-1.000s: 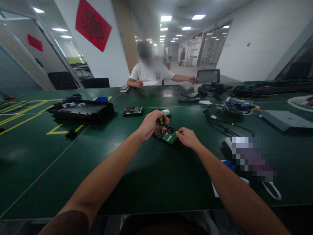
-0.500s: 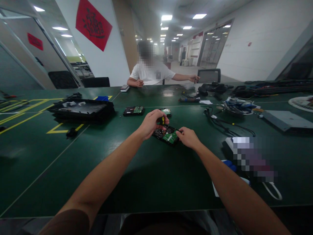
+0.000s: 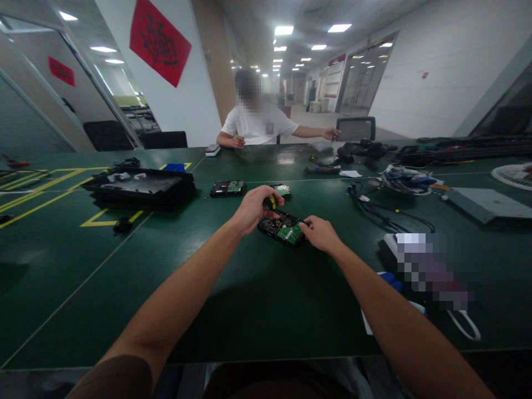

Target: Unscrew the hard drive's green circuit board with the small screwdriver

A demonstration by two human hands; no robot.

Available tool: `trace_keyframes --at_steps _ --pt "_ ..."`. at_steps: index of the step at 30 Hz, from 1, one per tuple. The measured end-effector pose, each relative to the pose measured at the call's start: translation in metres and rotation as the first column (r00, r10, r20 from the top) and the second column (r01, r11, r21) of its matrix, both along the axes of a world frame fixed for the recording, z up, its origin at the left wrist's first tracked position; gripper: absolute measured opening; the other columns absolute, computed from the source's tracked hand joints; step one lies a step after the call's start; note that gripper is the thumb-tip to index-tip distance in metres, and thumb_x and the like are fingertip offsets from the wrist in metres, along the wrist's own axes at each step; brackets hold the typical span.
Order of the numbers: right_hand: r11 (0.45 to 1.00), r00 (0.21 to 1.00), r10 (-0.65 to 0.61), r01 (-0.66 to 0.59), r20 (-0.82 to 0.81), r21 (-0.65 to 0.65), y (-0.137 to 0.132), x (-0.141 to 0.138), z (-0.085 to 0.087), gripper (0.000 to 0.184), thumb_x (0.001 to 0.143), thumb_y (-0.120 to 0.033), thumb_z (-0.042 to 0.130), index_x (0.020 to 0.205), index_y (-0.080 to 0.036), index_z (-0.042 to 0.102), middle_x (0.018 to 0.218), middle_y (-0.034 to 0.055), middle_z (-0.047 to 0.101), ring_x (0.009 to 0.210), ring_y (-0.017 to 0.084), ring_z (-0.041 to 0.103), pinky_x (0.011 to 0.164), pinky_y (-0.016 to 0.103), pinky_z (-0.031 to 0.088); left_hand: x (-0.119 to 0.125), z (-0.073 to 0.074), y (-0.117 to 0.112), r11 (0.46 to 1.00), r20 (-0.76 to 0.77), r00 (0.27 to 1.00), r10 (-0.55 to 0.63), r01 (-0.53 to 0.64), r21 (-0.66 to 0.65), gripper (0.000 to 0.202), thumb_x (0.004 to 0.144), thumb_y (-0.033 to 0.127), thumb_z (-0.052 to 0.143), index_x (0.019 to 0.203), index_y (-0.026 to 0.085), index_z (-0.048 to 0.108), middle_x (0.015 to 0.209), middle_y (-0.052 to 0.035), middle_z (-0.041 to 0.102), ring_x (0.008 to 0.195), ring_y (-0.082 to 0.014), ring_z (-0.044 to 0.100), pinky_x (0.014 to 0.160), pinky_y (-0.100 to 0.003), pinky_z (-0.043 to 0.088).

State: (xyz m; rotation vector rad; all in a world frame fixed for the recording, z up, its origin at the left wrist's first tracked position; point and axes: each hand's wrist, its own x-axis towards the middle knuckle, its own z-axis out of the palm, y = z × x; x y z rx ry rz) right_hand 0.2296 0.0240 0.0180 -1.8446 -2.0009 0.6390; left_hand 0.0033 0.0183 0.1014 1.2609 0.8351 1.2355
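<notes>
A black hard drive (image 3: 282, 228) with a green circuit board lies board-up on the green table (image 3: 257, 299). My left hand (image 3: 253, 208) is closed round a small screwdriver with a yellow and black handle (image 3: 272, 201), held upright over the drive's far edge. My right hand (image 3: 320, 233) rests against the drive's right side, fingers curled and pinching its edge. The screwdriver's tip is hidden behind my fingers.
Two more drives (image 3: 227, 188) (image 3: 282, 190) lie just beyond. A black tray (image 3: 139, 185) sits at the left, cables (image 3: 386, 213) and a grey box (image 3: 482, 202) at the right. A person in a white shirt (image 3: 260, 124) sits across the table.
My left hand has shifted slightly left and turned with the screwdriver. The right hand and the drive have stayed in place.
</notes>
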Motion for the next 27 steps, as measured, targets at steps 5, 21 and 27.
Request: trace_keyframes --at_steps 5,21,27 --pt "1.0 1.0 0.004 -0.004 0.005 0.007 0.0002 0.0003 -0.0002 0.037 0.101 -0.046 0.054 0.12 -0.019 0.068 0.095 0.0069 0.078 0.083 0.019 0.071 0.069 0.028 0.046 0.0008 0.0063 -0.0069 0.998 -0.084 0.995 -0.051 0.055 0.042 0.025 0.084 0.038 0.063 0.092 0.015 0.07 0.091 -0.0097 0.067 0.088 -0.0217 0.064 0.056 -0.026 0.056" --pt "1.0 1.0 -0.002 0.002 -0.005 -0.003 -0.0017 0.0 0.002 0.035 0.101 -0.046 0.054 0.12 -0.02 0.068 0.095 0.0072 0.078 0.081 0.019 0.071 0.067 0.027 0.047 -0.0003 0.0045 -0.0049 0.995 -0.071 0.993 -0.094 0.097 0.031 0.024 0.086 0.039 0.06 0.088 0.016 0.067 0.086 -0.0086 0.066 0.083 -0.0206 0.063 0.055 -0.026 0.054" --pt "1.0 1.0 0.002 -0.002 -0.001 0.01 0.0 -0.0001 0.0009 0.035 0.101 -0.044 0.054 0.12 -0.018 0.069 0.094 0.0079 0.078 0.085 0.02 0.072 0.071 0.028 0.048 0.0036 0.0034 -0.0066 0.993 0.026 0.995 -0.095 0.097 -0.06 0.026 0.085 0.041 0.062 0.096 0.018 0.058 0.081 -0.0082 0.069 0.077 -0.0226 0.066 0.056 -0.032 0.056"
